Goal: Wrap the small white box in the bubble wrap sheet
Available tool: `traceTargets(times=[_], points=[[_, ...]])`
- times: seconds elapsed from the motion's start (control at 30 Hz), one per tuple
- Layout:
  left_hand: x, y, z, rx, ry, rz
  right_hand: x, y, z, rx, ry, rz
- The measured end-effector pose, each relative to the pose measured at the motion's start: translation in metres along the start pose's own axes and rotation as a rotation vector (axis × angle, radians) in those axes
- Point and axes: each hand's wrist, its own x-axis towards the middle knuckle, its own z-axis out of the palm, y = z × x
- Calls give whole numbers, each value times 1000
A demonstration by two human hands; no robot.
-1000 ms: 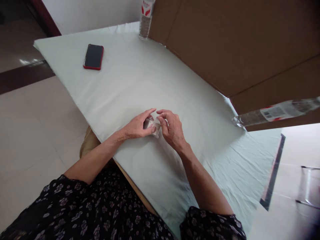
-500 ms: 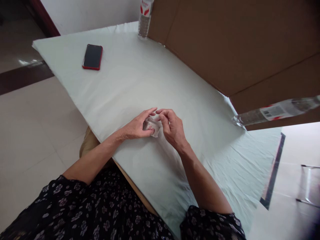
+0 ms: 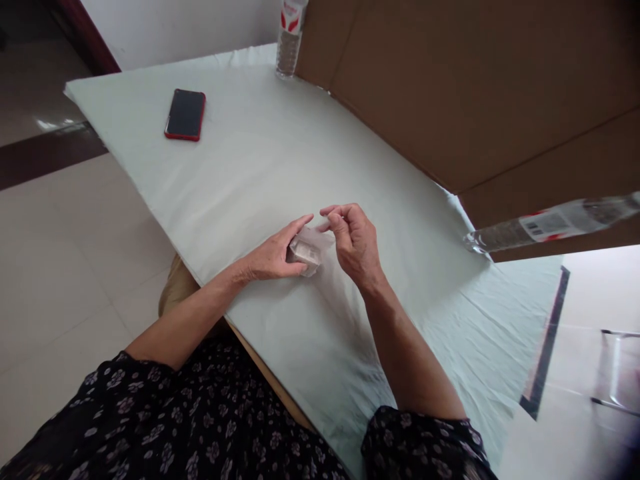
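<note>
A small clear, whitish plastic packet stands on the pale green tablecloth, near the table's front edge. My left hand is wrapped round its left side, thumb in front and fingers behind. At the packet's upper right, my right hand pinches a thin see-through flap of it between thumb and index finger. The other fingers of that hand are curled. What lies inside the packet is too unclear to name.
A dark phone with a red case lies at the back left. A large brown cardboard panel stands at the right, with one upright clear bottle at its left end and another bottle at its right.
My right hand has moved up and to the right, drawing the clear flap out from the packet. My left hand has stayed in nearly the same place.
</note>
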Motion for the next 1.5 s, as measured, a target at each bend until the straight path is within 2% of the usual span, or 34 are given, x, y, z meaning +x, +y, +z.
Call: traceTargets(times=[0.2, 0.43, 0.5, 0.57, 0.63, 0.7, 0.77, 0.8, 0.87, 0.93, 1.03, 1.13, 1.27, 1.33, 1.4, 1.5], points=[[0, 1, 0, -57, -17, -34, 24, 14, -3, 68, 52, 52], [1, -2, -2, -341, 32, -64, 56, 46, 6, 232, 109, 191], [3, -2, -3, -396, 50, -113, 59, 54, 9, 261, 116, 229], [3, -1, -5, -442, 43, -194, 58, 60, 9, 266, 138, 258], [3, -1, -6, -484, 44, -260, 51, 60, 5, 242, 229, 265], [4, -1, -6, -519, 78, -283, 38, 52, -2, 196, 376, 237], [4, -3, -6, -538, 126, -287, 20, 39, -9, 120, 443, 195], [4, -4, -6, -545, 148, -287, 10, 31, -11, 56, 364, 196], [4, -6, -6, -571, 176, -285, -8, 16, -9, -124, 98, 224], [3, -6, -7, -620, 181, -284, -20, 7, 0, -307, -70, 249], [3, -4, -7, -710, 170, -283, -23, 7, 14, -431, -139, 279], [4, -2, -7, -744, 174, -270, -18, 15, 17, -351, -154, 274], [6, -3, -9, -681, 297, -258, -15, 27, 6, -37, -25, 295], [7, -5, -9, -569, 360, -257, -15, 33, 3, 182, 49, 345], [7, -7, -8, -339, 422, -217, -16, 38, 5, 372, 79, 403], [6, -6, -4, 100, 533, -113, -15, 41, 14, 549, 39, 455]])
